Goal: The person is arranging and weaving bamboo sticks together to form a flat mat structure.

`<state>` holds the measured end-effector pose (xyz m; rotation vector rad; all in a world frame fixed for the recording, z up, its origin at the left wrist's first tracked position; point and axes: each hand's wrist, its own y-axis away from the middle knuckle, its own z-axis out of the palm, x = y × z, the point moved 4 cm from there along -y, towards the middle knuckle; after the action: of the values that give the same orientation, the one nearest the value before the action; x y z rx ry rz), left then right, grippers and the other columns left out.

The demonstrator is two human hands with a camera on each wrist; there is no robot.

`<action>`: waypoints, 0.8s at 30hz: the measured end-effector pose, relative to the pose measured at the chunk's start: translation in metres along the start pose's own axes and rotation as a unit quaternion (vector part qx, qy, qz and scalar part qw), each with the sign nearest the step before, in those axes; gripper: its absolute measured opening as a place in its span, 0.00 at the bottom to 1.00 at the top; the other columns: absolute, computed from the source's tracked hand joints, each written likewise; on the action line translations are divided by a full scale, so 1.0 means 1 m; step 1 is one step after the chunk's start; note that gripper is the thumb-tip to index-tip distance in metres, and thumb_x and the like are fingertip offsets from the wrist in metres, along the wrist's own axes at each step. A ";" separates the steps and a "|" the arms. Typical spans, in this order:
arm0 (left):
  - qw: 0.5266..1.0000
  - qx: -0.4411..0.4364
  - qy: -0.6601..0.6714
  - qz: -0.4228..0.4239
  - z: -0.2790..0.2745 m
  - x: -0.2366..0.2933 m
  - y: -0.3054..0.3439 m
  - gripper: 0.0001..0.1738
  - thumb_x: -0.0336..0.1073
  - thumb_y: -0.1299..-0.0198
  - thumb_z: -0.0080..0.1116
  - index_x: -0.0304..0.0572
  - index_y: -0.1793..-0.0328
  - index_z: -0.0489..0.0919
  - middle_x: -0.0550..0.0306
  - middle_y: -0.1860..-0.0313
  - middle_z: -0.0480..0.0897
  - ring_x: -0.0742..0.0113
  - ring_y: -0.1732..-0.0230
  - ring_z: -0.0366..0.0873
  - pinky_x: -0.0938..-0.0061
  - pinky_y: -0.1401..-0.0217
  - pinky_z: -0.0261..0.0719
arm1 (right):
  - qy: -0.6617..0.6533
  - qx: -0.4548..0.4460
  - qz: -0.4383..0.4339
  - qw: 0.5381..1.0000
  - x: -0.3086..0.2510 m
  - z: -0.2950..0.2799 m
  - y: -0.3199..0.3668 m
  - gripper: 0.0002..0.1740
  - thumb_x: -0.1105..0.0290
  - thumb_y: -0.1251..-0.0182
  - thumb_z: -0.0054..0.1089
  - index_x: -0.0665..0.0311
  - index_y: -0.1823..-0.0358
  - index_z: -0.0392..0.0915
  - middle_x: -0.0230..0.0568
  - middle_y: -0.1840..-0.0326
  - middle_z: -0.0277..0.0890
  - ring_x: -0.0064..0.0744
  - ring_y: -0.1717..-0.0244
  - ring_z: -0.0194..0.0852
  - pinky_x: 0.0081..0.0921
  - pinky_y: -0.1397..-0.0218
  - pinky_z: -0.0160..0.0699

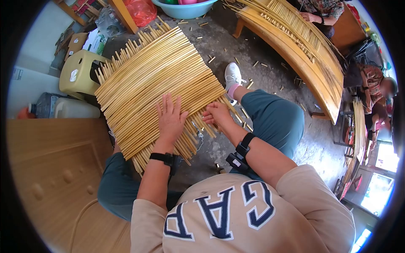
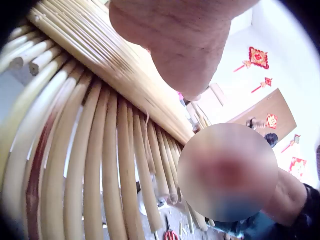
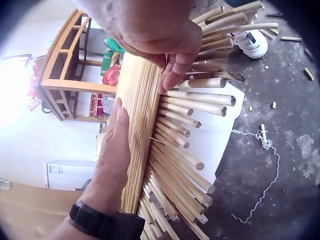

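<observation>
A large mat of straw-coloured plant stalks [image 1: 156, 71] lies across the seated person's lap, its long stalks packed side by side over a crossing layer. Loose-ended crossing stalks [image 3: 187, 175] jut from its near edge. My left hand [image 1: 171, 116] rests on top of the mat with fingers straight and spread. At the near right edge my right hand [image 1: 219, 114] has bent fingers. In the right wrist view, the right fingertips [image 3: 172, 77] curl against the mat's edge, pinching there; the thumb is mostly hidden.
Stalk offcuts and white string [image 3: 265, 145] lie on the floor. A wooden bench [image 1: 295, 46] with more stalks stands at the right, people beyond it. A green stool [image 1: 80, 71] and wooden panel [image 1: 55, 168] stand at left, a blue basin [image 1: 185, 9] at the back.
</observation>
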<state>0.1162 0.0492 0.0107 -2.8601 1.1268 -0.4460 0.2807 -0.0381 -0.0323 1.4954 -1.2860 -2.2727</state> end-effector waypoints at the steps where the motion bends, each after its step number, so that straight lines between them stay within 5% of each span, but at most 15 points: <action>1: 1.000 -0.005 0.008 0.020 0.001 0.006 -0.005 0.32 0.49 0.41 0.47 0.44 0.32 0.59 0.40 0.31 0.52 0.47 0.28 0.42 0.48 0.30 0.39 | 0.000 0.000 0.001 1.000 0.001 0.001 -0.001 0.07 0.71 0.36 0.45 0.68 0.61 0.67 0.46 0.70 0.73 0.35 0.76 0.76 0.25 0.77 0.75; 7: 0.999 -0.018 0.021 0.042 0.025 0.024 -0.025 0.36 0.50 0.43 0.50 0.44 0.31 0.57 0.41 0.29 0.49 0.46 0.28 0.41 0.47 0.30 0.37 | -0.032 -0.012 -0.007 0.999 0.003 0.004 -0.005 0.08 0.69 0.37 0.49 0.69 0.63 0.69 0.45 0.70 0.74 0.33 0.76 0.77 0.23 0.76 0.78; 12: 0.999 -0.023 0.005 0.049 0.031 0.024 -0.023 0.38 0.51 0.45 0.52 0.45 0.31 0.57 0.40 0.30 0.49 0.46 0.28 0.41 0.47 0.30 0.37 | 0.083 0.035 -0.032 0.995 -0.001 0.010 -0.006 0.12 0.67 0.41 0.56 0.70 0.69 0.70 0.42 0.77 0.74 0.31 0.82 0.76 0.21 0.85 0.74; 24: 0.999 -0.023 0.002 0.043 0.032 0.023 -0.022 0.40 0.52 0.47 0.53 0.42 0.31 0.55 0.41 0.30 0.49 0.49 0.28 0.41 0.48 0.30 0.37 | 0.089 0.085 -0.025 0.992 0.002 0.017 -0.009 0.10 0.67 0.41 0.56 0.68 0.71 0.69 0.42 0.79 0.74 0.28 0.87 0.73 0.21 0.90 0.69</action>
<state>0.1553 0.0474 -0.0113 -2.8368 1.2715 -0.4285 0.2686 -0.0239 -0.0374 1.7584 -1.4338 -2.0465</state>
